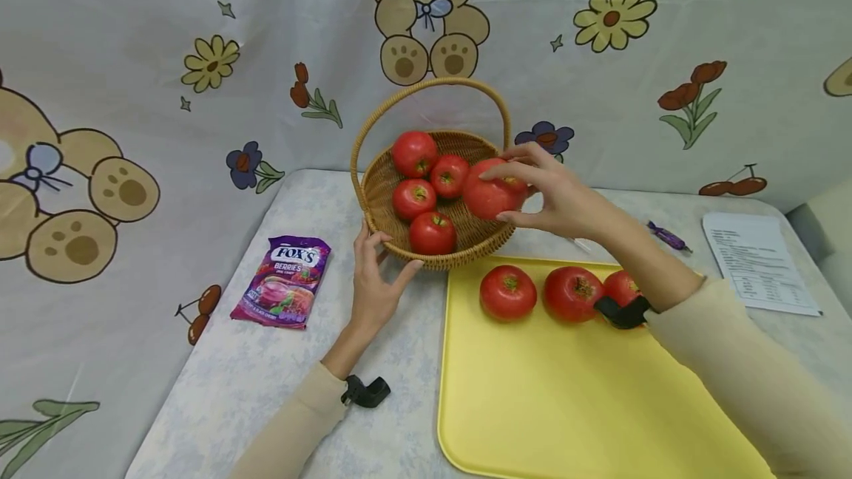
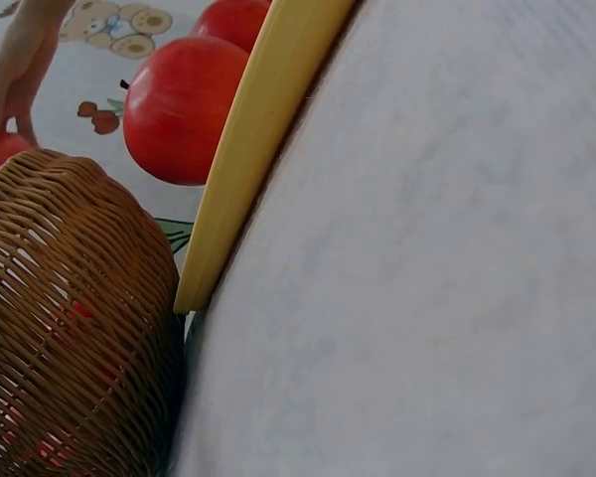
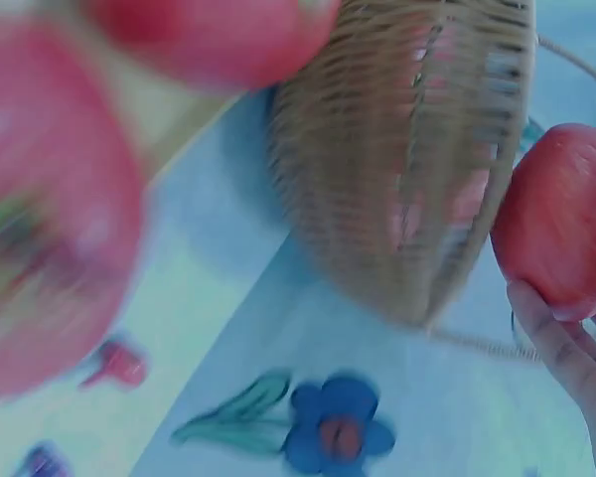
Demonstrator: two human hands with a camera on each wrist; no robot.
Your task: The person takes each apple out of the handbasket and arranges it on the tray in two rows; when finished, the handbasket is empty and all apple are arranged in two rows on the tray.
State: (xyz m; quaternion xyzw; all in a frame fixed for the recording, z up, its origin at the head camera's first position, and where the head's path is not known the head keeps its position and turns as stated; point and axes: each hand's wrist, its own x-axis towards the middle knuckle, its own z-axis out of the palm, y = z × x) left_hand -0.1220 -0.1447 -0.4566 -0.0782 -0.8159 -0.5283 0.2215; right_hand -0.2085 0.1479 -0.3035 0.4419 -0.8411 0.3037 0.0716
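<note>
A wicker basket (image 1: 426, 261) with a tall handle stands at the back of the table, several red apples (image 1: 433, 233) inside. My left hand (image 1: 376, 287) touches the basket's front left side, fingers spread near the rim and thumb along the outer front wall. Above the basket's right part, my right hand (image 1: 555, 194) grips a large red apple (image 1: 491, 191) between thumb and fingers. The right wrist view shows this apple (image 3: 561, 219) beside the basket's rim, the fingers beneath it. The left wrist view shows the basket's woven wall (image 2: 70, 318), but not my left hand.
A yellow tray (image 1: 532, 398) lies at the front right, with more red apples (image 1: 508, 293) along its far edge. At the left is a purple candy bag (image 1: 285, 283). A wrapped candy (image 1: 668, 236) and a printed sheet (image 1: 759, 261) lie at the back right.
</note>
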